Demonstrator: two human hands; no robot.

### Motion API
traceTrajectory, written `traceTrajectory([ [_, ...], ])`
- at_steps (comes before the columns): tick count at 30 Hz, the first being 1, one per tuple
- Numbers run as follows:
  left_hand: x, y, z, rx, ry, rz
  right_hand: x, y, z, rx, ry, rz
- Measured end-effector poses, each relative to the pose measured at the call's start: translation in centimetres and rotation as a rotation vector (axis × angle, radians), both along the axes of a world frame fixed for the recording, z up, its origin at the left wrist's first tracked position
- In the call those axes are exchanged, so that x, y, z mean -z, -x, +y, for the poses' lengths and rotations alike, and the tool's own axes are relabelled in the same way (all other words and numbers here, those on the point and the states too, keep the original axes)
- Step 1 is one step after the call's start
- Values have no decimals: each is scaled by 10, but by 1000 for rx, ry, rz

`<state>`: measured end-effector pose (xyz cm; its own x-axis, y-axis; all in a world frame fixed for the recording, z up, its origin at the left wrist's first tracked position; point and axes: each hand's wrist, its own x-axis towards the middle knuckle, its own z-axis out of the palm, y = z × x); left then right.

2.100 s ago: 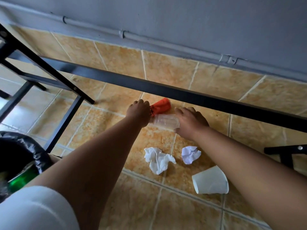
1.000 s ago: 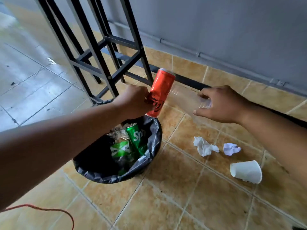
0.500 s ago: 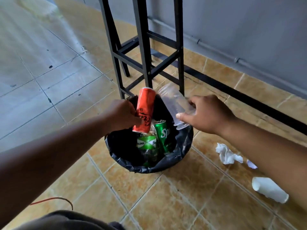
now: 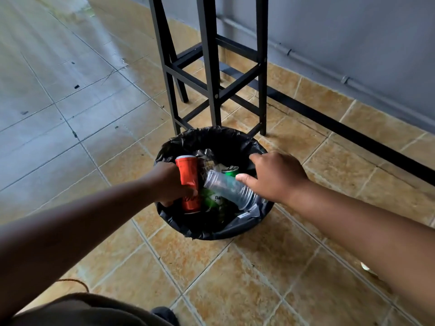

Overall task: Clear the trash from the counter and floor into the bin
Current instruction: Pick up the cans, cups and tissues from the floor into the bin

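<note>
A round bin lined with a black bag (image 4: 211,231) stands on the tan floor tiles. My left hand (image 4: 164,184) is shut on a red drink can (image 4: 188,175), held upright just inside the bin's left rim. My right hand (image 4: 277,175) hovers palm down over the bin's right side with its fingers spread. A clear plastic cup (image 4: 226,188) lies tilted in the bin mouth just under that hand's thumb, and no fingers are wrapped around it. Green cans (image 4: 231,171) and crumpled wrappers sit lower in the bin.
A black metal stool frame (image 4: 211,67) stands right behind the bin. A black floor bar (image 4: 353,130) runs along the grey wall. A sliver of a white paper cup (image 4: 367,267) shows under my right forearm. A thin cord (image 4: 75,282) lies at the lower left.
Both hands have dropped from above the bin into its mouth. My right hand has opened and the clear cup has left its grip. The view has shifted, so the crumpled tissues are out of sight.
</note>
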<state>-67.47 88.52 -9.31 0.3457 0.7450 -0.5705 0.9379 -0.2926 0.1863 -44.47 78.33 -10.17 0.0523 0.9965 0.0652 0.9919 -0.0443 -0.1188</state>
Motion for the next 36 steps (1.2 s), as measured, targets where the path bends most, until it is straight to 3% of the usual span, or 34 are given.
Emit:
traceTrajectory([
  [4, -15, -18, 1, 105, -191, 33, -9, -29, -10, 67, -54, 77],
  [12, -26, -112, -16, 433, -395, -257, -7, -115, -57, 257, -158, 158],
  [18, -2, -211, -50, 612, -360, -310, 22, -183, -129, 449, -102, 176],
  [25, 58, -296, -94, 726, -300, -269, 109, -225, -225, 596, 270, 239],
  [36, 153, -356, -124, 782, -159, -130, 178, -262, -223, 558, 391, 266],
])
